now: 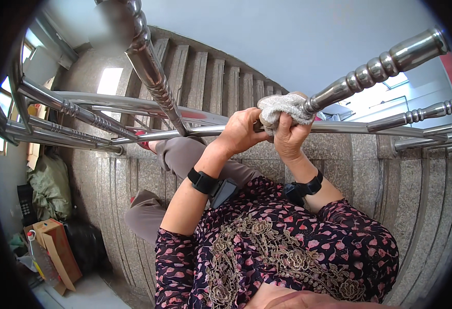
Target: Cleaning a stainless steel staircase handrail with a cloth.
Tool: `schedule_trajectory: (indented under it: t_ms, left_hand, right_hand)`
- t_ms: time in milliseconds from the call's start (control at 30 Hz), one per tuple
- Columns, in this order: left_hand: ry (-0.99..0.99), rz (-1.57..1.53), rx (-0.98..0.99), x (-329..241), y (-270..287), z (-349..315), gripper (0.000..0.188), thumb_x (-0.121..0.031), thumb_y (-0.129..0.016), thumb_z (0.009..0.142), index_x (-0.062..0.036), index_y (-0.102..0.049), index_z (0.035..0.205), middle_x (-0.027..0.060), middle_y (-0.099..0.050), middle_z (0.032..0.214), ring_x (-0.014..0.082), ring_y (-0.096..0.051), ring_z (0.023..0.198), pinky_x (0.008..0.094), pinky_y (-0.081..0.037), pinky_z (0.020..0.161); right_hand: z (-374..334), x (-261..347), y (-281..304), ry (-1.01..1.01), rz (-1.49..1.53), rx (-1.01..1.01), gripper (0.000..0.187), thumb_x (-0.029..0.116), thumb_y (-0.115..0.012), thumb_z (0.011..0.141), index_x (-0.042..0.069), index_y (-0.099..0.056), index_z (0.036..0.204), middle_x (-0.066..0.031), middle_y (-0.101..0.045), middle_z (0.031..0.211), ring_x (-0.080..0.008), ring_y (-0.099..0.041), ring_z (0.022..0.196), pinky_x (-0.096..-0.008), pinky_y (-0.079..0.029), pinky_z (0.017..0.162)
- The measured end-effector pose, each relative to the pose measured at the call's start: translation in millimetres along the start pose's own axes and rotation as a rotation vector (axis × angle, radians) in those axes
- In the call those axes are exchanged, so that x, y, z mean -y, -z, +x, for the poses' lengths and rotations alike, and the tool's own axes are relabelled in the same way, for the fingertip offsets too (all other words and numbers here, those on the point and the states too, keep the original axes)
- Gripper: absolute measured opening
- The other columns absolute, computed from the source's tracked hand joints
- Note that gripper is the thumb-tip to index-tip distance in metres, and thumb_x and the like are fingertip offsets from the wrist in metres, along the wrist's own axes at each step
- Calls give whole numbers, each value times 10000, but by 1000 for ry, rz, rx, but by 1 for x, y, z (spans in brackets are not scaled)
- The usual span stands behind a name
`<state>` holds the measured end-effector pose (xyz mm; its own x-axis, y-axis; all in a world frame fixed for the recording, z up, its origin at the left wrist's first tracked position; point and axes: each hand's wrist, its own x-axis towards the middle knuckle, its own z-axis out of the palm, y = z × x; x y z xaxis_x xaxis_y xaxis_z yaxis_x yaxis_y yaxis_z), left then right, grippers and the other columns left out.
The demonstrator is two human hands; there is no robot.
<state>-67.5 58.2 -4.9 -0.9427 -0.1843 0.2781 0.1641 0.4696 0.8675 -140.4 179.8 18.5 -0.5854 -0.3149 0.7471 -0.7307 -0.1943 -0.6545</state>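
A crumpled whitish-grey cloth [282,106] is wrapped around the lower end of a shiny metal baluster [375,72], just above the bottom rail [339,126]. My right hand [291,138] is closed on the cloth from the near side, thumb pressed up against it. From the left, my left hand [242,132] grips the cloth's edge beside the rail. Its fingertips are partly hidden behind the cloth. Black bands with small dark devices circle both my forearms.
Another turned baluster [154,77] rises to the left. Stone stairs [210,80] lie beyond the railing, with more steps under me. At the lower left are a cardboard box [56,247], a clear plastic bottle [41,257], a green sack [50,185] and a black bag [87,244].
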Motion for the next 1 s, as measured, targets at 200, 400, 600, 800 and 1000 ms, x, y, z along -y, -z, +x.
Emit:
schedule_trajectory:
  t_ms: [200, 400, 600, 800, 1000]
  left_hand:
    - [30, -26, 41, -9, 8, 0, 288, -110, -764, 667, 26, -593, 854, 164, -636, 773, 318, -624, 692, 349, -506, 654]
    - [93, -141, 124, -7, 15, 0, 201, -52, -723, 748, -10, -650, 930, 116, -690, 796, 106, -624, 721, 298, -513, 681]
    - [128, -157, 231, 4, 18, 5, 183, -19, -663, 804, -18, -672, 987, 65, -721, 848, 22, -584, 804, 274, -513, 736]
    - [147, -52, 192, 3, 19, 6, 191, -82, -665, 808, 1, -656, 979, 139, -700, 837, 114, -658, 777, 295, -511, 705]
    - [130, -35, 146, -2, 23, 1, 250, -134, -689, 792, 16, -642, 987, 145, -660, 767, 162, -621, 678, 304, -500, 668]
  right_hand:
    - [2, 1, 2, -9, 80, 32, 300, 130, -611, 928, -1, -457, 1149, -73, -543, 1067, -173, -596, 899, -303, -494, 801]
    - [13, 18, 27, -126, -73, 286, 493, 77, -705, 849, -8, -438, 1254, -96, -627, 1107, -180, -634, 968, -305, -505, 845]
    - [29, 41, 61, -444, -302, 628, 563, 84, -764, 771, 32, -504, 1268, -117, -656, 1126, -221, -638, 1039, -345, -502, 891]
    - [24, 37, 51, -415, -422, 643, 750, 143, -786, 759, 54, -395, 1393, -147, -670, 1095, -287, -672, 998, -361, -527, 862]
    - [16, 29, 46, -349, -397, 449, 386, 152, -798, 761, 12, -638, 1083, -88, -717, 920, -214, -694, 859, -322, -540, 753]
